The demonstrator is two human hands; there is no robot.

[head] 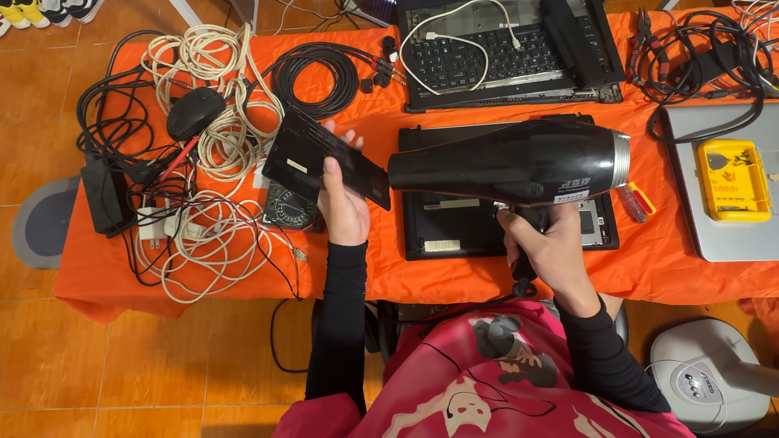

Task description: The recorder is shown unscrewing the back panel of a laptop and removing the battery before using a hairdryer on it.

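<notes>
Here a black hair dryer is held by its handle in the right hand, the fingers clenched round the grip below the barrel, and its nozzle is pointed leftward at a flat black panel — a thin plastic cover, by the look of it — which is grasped along its lower edge by the left hand, thumb on top. The panel is tilted and lifted clear of the orange tablecloth; the nozzle mouth is just beside the panel's near right corner, nearly touching it. The step in hand is judged to be the blowing of air across the panel, whether to clear or to warm it cannot be told. For the next move, the panel would need to be kept steady in the air stream and turned or slid so that the rest of its face is brought before the nozzle — with the left fingers kept out of the stream.

Beneath the dryer an opened black laptop base is lain on the cloth, well below the grip of both hands. A second laptop shell with keyboard is set further back, white cable coils and a black mouse are spread at the left, and a yellow parts box is rested on a silver laptop at the right.
</notes>
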